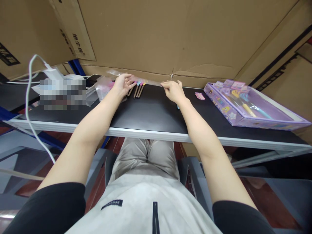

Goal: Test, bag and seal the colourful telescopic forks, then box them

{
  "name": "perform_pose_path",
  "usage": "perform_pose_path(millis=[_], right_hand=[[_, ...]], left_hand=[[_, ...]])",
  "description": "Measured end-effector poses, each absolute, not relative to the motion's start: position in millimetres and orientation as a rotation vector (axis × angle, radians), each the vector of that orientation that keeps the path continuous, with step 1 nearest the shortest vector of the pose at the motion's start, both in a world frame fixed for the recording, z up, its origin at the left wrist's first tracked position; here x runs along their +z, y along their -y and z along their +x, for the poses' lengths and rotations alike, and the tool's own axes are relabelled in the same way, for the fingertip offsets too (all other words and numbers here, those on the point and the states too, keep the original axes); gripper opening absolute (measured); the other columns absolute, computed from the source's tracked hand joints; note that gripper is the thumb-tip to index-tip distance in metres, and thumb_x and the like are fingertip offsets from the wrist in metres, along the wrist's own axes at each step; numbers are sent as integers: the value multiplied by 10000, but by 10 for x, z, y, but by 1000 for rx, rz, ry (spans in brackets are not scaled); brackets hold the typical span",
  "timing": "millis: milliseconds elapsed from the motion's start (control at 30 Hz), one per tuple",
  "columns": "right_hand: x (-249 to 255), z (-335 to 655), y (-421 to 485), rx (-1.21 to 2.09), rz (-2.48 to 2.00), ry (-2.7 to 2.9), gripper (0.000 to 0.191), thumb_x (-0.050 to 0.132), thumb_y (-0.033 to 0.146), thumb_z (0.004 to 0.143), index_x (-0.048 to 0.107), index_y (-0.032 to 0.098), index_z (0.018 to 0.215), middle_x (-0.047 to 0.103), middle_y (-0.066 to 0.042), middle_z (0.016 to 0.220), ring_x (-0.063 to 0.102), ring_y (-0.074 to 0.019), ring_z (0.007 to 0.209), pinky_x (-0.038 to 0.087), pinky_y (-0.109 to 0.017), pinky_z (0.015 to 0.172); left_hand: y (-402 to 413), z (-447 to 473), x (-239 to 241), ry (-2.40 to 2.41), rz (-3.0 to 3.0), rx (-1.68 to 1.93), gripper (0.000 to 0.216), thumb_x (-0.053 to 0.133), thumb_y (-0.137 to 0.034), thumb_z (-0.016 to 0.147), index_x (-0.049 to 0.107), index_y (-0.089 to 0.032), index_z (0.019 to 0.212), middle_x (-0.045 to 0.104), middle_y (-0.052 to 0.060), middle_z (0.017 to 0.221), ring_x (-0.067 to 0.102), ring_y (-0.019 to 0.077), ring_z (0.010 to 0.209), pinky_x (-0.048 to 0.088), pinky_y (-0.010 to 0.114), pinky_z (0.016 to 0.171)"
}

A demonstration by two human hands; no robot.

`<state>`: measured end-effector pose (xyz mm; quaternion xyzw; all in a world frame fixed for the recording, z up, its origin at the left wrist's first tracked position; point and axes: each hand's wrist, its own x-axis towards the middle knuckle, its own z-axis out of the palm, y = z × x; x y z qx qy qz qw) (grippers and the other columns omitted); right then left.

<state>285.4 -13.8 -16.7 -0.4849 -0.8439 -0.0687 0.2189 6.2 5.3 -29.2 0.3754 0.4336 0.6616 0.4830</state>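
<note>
While a clear strip is pinched by the right hand above the table, left hand's fingers half-spread along it, grip unclear, pens are already laid out and strip handling is judged unfinished.

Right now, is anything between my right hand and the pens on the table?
Only the clear plastic strip, pinched in your right hand, spans the gap toward the pens; nothing else visible stands between.

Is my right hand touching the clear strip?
Touching. The head view shows the right hand pinching the right end of the clear strip, which runs from there toward the left hand.
</note>
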Motion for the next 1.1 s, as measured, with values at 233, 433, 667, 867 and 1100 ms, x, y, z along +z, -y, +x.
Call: perform_pose_path(millis=[233,433,667,867,1100], right_hand=[[-182,2934,101,-192,-1460,2313,617,442,53,1007,782,297,1460,744,-87,1524,639,-345,1493,261,-783,1322],[-177,2925,115,-194,-1600,2362,540,489,94,1049,783,253,1473,750,-112,1502,676,-352,1456,415,-655,1302],[-143,2894,183,-103,-1632,2480,531,552,115,1064,728,226,1553,709,-108,1558,650,-330,1499,504,-514,1276],[-188,2927,144,-26,-1623,2491,515,727,178,1008,761,254,1516,751,-135,1490,722,-360,1407,566,-511,1225],[-179,2940,160,-23,-1585,2525,465,683,182,1003,809,277,1441,831,-105,1335,770,-326,1306,608,-478,1147]], left_hand=[[-202,-245,-294,-1270,652,1825,385,646,-8,830,632,-270,1112,819,37,1185,765,198,1289,671,291,1022],[-319,-309,-408,-1501,841,1874,513,611,79,708,672,-167,1155,797,110,1204,767,242,1286,615,348,1141],[-366,-380,-534,-1806,1151,1718,542,633,72,650,709,-122,1149,782,151,1305,719,317,1368,530,409,1256],[-278,-425,-526,-1853,1302,1659,519,648,16,617,721,-167,1097,746,154,1408,630,350,1484,421,472,1353],[-30,-269,-387,-1638,1489,1665,496,744,-64,616,684,-239,1076,670,145,1504,349,403,1689,190,554,1455]])
